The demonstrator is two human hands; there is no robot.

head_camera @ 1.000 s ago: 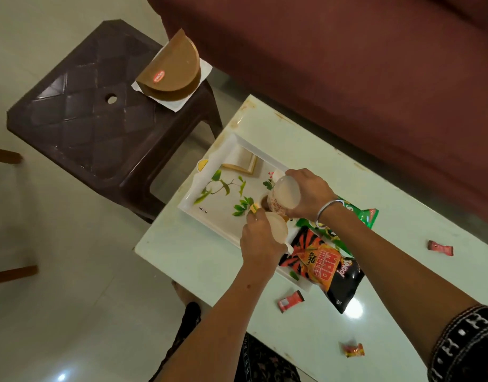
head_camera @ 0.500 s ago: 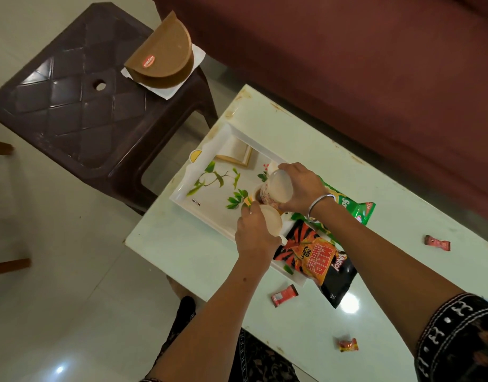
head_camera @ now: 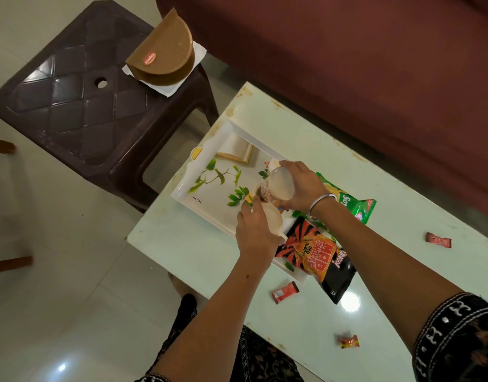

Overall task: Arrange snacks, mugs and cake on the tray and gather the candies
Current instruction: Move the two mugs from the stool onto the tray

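- Now both hands are over the middle of the white tray (head_camera: 201,186), close together, and each one holds a mug.
- The right hand (head_camera: 300,186) is wrapped around a pale mug (head_camera: 277,187) that lies tilted, its bottom turned to the camera; a metal bangle (head_camera: 321,205) is on this wrist.
- The left hand (head_camera: 255,235) grips a second, cream mug (head_camera: 273,220) just beside the first; whether the two mugs touch I cannot tell.
- On the tray, to the far side of the hands, lies a small pale box (head_camera: 234,151), apart from the mugs.
- An orange and black snack bag (head_camera: 317,257) lies across the near right end of the tray, hanging over its rim onto the table (head_camera: 182,244).
- A green snack bag (head_camera: 350,202) lies behind the right wrist, partly hidden by the arm.
- Three candies are loose on the table: a red one (head_camera: 285,292) near the black bag, an orange one (head_camera: 349,341) near the table's front edge, and a pink one (head_camera: 438,240) well apart on the right.
- The cake (head_camera: 163,55), a brown half circle on white paper, stands on the dark plastic stool (head_camera: 72,106) left of the table.
- A dark red sofa (head_camera: 361,64) runs behind the table.
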